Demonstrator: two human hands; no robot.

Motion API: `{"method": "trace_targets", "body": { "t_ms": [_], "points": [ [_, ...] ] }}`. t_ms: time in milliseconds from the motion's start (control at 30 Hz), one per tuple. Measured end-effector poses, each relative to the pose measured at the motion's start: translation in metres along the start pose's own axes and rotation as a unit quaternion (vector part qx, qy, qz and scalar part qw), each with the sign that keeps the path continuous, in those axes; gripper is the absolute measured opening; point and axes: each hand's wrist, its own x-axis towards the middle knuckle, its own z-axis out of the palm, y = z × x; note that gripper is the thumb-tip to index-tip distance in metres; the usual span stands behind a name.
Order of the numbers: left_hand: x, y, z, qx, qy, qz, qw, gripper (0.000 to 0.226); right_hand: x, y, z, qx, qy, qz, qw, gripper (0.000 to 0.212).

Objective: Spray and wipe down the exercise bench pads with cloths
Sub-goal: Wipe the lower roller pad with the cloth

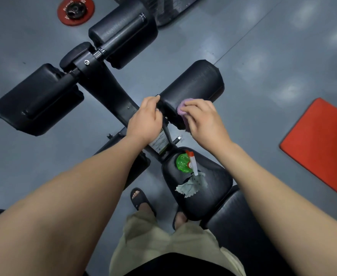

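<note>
The right hand (201,121) holds a purple cloth (183,106) against the round pad (195,82), wiping. The left hand (145,118) grips the pad's end. Next, the far side likely needs wiping.

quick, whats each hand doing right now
left hand: grips the end of the roller pad
right hand: holds the purple cloth against that pad

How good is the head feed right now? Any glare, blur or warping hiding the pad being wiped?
Head view throughout: sharp at the centre, the purple cloth reads clearly against the roller pad; pale glare patches on the grey floor, little on that pad; the black upholstery is dim, so wet streaks cannot be told; wide-angle stretch swells the forearms near the bottom edge.
</note>
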Motion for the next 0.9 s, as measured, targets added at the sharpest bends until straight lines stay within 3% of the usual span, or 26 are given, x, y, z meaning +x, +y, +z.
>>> {"method": "trace_targets", "body": {
  "t_ms": [167,300,400,467,533,667,800,900],
  "points": [
    [-0.003,0.004,-0.003,0.001,-0.017,-0.005,1.0,0.049,-0.021,-0.001,-0.025,0.007,-0.007,0.069,0.998,0.024],
    [-0.01,0.012,-0.008,-0.032,0.016,-0.008,0.999,0.051,-0.022,-0.008,-0.042,0.044,-0.081,0.132,0.987,0.029],
    [-0.032,0.021,-0.014,-0.088,0.036,0.096,0.991,0.06,-0.022,-0.02,-0.059,0.11,-0.164,0.196,0.961,0.027],
    [-0.049,0.02,-0.016,-0.123,-0.006,0.163,0.979,0.068,-0.021,-0.028,-0.065,0.139,-0.2,0.189,0.951,0.025],
    [-0.064,0.016,-0.018,-0.144,-0.068,0.173,0.972,0.065,-0.022,-0.037,-0.069,0.171,-0.227,0.164,0.945,0.022],
    [-0.088,0.006,-0.025,-0.158,-0.104,0.112,0.976,0.013,-0.022,-0.054,-0.072,0.179,-0.236,0.16,0.942,0.011],
    [-0.104,-0.002,-0.043,-0.263,-0.065,-0.028,0.962,0.012,-0.018,-0.058,-0.063,0.192,-0.191,0.189,0.944,0.005],
    [-0.112,-0.016,-0.061,-0.304,-0.014,-0.079,0.949,0.014,-0.013,-0.066,-0.047,0.21,-0.219,0.199,0.932,0.006]
  ]
}}
